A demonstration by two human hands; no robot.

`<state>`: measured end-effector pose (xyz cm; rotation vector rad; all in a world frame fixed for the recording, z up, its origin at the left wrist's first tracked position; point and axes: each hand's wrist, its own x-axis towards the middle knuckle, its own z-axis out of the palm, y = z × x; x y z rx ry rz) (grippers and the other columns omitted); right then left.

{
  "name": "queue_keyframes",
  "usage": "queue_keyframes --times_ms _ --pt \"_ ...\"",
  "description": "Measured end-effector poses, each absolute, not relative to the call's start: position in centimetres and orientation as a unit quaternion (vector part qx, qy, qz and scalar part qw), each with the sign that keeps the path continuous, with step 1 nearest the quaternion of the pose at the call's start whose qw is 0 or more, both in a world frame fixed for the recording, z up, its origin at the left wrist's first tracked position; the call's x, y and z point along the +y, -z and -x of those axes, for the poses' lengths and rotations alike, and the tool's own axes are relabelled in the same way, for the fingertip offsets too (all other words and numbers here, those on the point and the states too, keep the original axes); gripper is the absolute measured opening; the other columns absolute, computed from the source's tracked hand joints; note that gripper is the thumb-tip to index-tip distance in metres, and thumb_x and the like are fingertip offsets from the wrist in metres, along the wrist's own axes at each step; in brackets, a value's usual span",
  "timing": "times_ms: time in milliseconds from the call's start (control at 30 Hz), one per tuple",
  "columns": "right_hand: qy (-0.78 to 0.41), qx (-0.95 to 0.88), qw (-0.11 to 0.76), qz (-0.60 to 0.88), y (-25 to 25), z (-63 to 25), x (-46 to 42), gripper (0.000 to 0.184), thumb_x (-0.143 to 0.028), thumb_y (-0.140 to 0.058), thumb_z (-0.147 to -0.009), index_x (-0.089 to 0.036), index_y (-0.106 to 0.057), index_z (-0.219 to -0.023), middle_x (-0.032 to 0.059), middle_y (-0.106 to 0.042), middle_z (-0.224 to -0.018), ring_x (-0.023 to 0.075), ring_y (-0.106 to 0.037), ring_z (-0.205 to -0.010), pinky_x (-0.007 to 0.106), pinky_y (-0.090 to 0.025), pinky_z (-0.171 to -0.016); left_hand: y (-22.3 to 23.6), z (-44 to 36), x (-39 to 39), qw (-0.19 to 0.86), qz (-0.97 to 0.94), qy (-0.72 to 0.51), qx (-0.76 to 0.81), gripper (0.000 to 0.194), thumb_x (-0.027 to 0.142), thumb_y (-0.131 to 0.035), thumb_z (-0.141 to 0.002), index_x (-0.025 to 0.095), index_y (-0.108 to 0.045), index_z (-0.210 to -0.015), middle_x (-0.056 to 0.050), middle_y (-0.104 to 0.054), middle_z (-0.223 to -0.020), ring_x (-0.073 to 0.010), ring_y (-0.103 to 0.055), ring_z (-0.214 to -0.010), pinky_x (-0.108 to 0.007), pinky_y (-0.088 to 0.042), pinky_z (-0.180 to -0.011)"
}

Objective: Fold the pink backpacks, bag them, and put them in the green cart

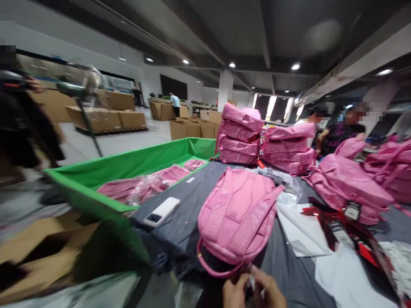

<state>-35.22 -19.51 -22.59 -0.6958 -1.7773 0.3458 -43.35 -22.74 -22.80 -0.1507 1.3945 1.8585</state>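
A pink backpack (pixel 237 214) lies on the dark-covered table, straps and perforated back panel facing up, its handle loop toward me. At the near end of the bag, at the bottom edge of the view, are both hands. My left hand (pixel 235 294) is closed, fingertips pinched beside the handle loop. Close to its right, my right hand (pixel 269 291) has its fingers bent together too. Something small and whitish shows between them, too blurred to name. The fingers partly hide it.
Left of the bag lies a white phone-like device (pixel 163 211). A green-lined bin (pixel 128 167) holds wrapped pink items. Stacked pink backpacks (pixel 239 134) stand behind; white sheets (pixel 303 229) and tags (pixel 352 211) lie right. Cardboard boxes (pixel 41 252) sit lower left. People work nearby.
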Motion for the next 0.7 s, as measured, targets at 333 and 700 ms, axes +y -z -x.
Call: queue_keyframes --times_ms 333,700 --pt "-0.041 -0.824 0.433 0.363 19.5 36.5 -17.7 0.04 -0.048 -0.044 -0.104 -0.02 -0.067 -0.088 0.0059 -0.069 -0.079 0.0213 -0.059 -0.074 0.034 -0.037 -0.066 19.5 42.4 -22.5 0.35 0.147 -0.772 0.509 0.033 0.026 -0.085 -0.046 0.015 -0.069 -0.073 -0.007 -0.071 -0.077 -0.0189 -0.063 -0.074 -0.031 -0.052 -0.074" --pt "0.077 -0.889 0.357 0.276 18.1 36.6 -17.9 0.023 -0.02 -0.039 -0.104 -0.022 -0.053 -0.086 0.0034 -0.056 -0.077 0.0201 -0.05 -0.072 0.031 -0.037 -0.067 18.3 43.8 -23.9 0.335 -0.008 -0.75 0.571 0.043 0.051 -0.091 -0.053 0.013 -0.071 -0.058 -0.001 -0.061 -0.058 -0.0134 -0.052 -0.061 -0.026 -0.044 -0.062"
